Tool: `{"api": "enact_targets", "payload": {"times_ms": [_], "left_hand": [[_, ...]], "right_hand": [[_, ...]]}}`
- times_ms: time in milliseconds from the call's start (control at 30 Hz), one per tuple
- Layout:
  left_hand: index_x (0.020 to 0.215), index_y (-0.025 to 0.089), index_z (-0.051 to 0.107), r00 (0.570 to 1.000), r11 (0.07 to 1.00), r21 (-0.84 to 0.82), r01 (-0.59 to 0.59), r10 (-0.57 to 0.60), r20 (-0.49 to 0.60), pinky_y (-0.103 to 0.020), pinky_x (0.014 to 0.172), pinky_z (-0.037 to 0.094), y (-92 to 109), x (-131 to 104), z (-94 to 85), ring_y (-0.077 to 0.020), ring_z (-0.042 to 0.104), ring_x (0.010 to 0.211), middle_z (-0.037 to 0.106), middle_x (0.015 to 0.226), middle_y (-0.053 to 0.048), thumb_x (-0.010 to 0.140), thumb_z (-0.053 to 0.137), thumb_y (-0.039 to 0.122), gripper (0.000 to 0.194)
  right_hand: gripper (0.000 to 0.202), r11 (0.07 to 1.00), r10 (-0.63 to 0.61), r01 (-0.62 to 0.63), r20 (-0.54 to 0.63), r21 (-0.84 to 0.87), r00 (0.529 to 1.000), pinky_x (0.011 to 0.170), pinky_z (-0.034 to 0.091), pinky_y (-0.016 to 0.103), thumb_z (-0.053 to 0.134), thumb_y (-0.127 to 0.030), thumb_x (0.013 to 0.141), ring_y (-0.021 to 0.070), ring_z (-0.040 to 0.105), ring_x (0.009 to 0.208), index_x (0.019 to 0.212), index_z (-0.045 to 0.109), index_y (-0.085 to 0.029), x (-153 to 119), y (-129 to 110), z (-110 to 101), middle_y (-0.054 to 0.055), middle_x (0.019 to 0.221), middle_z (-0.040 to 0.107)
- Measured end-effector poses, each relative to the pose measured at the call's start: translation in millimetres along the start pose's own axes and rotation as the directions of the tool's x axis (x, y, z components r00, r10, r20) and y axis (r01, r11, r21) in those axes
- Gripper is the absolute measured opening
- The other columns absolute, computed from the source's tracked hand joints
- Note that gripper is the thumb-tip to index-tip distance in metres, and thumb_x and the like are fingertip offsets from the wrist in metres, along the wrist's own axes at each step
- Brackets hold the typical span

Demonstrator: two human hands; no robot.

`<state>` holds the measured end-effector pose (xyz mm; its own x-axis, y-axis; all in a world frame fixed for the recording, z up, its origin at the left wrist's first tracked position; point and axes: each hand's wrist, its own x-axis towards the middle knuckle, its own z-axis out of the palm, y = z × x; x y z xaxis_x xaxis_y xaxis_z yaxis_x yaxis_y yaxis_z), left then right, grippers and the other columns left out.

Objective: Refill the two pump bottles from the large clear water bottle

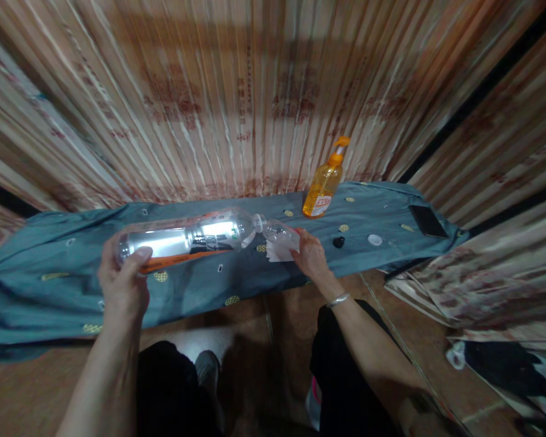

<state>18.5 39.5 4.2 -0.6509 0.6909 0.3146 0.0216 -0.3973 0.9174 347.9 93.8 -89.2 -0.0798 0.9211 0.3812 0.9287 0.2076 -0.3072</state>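
My left hand (126, 276) is wrapped round the base end of a large clear plastic bottle (213, 232) with a silver and orange label. The bottle lies sideways above the cloth, its neck pointing right. Mouth to mouth with it, or nearly so, is a smaller clear bottle (279, 232). My right hand (309, 252) grips the far end of that smaller bottle. A white piece of paper or tissue (281, 250) shows beneath the smaller bottle, beside my right fingers; whether my hand also holds it cannot be made out.
An orange pump bottle (323, 188) stands on the blue-green cloth (255, 282). To its right are a small black object (339, 241), a white disc (375, 240) and a dark flat object (428, 221). Striped curtains (209, 109) hang behind. A dark bundle (505, 370) lies at lower right.
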Motion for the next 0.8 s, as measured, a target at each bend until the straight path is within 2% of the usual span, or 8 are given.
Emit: {"api": "enact_targets", "payload": {"times_ms": [367,800], "left_hand": [[0.088,0.019,0.067,0.999,1.000,0.007,0.003,-0.003,0.032,-0.045,0.094,0.045,-1.0,-0.2,-0.5,-0.0218,0.060,0.084,0.064,0.089,-0.002,0.044,0.072,0.026,0.045],[0.087,0.018,0.067,1.000,1.000,-0.015,0.017,-0.017,0.016,-0.044,0.094,0.044,1.8,-1.3,1.5,-0.0212,0.059,0.082,0.064,0.087,-0.003,0.042,0.073,0.024,0.045]], "right_hand": [[0.050,1.000,-0.007,0.007,0.001,-0.002,1.000,0.095,0.044,0.038,0.059,-0.009,0.077,0.0272,0.062,0.105,0.125,0.047,-0.009,-0.3,-1.7,-1.9,0.017,0.111,0.067],[0.049,1.000,-0.001,0.002,0.011,-0.014,1.000,0.093,0.045,0.037,0.059,-0.010,0.076,0.0272,0.062,0.104,0.124,0.047,-0.010,-0.2,-1.2,-1.6,0.016,0.110,0.067]]}}
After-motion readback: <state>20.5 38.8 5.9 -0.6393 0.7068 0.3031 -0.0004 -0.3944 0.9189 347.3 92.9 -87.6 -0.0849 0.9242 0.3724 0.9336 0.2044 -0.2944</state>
